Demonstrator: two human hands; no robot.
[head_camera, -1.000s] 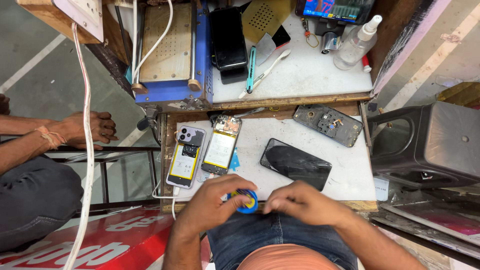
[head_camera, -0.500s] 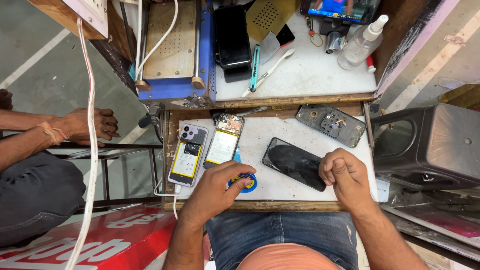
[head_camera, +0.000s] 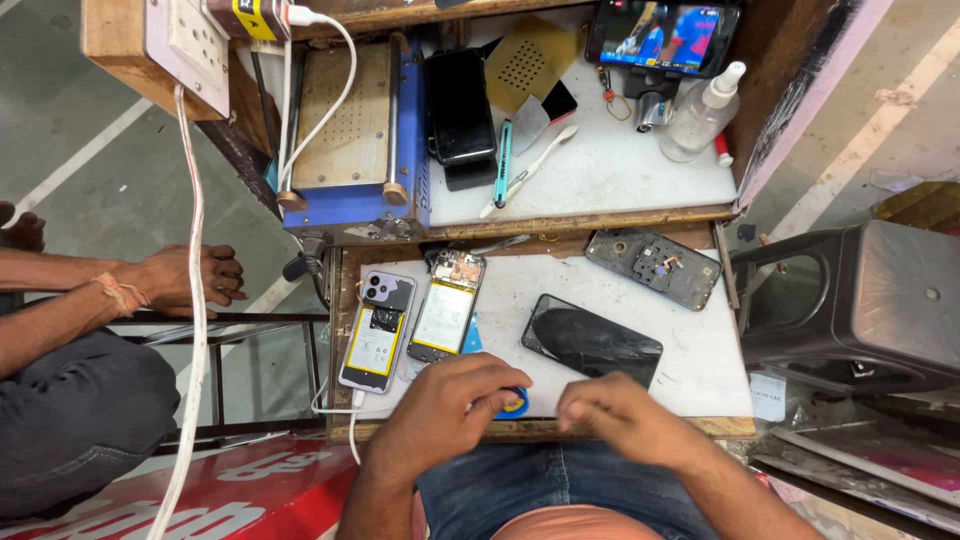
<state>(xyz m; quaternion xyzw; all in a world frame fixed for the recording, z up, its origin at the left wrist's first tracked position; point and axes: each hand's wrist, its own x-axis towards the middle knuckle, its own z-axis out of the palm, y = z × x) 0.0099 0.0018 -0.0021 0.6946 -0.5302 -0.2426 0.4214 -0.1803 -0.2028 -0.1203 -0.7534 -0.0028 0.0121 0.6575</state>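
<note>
**Both hands at the near edge, blue roll under your left fingers**

The white worktop (head_camera: 690, 350) stretches away from your fingers. On it, just beyond your right hand (head_camera: 612, 415), lies the dark phone screen (head_camera: 592, 341); farther off to its right sits the black back cover (head_camera: 653, 267). Just beyond your left hand (head_camera: 445, 405) lie two opened phones (head_camera: 412, 315), side by side. Your left fingers are curled down on the small blue tape roll (head_camera: 514, 402), which rests at the worktop's near edge. Your right fingers are bunched loosely together, just right of the roll; whether they pinch anything I cannot tell.
</note>
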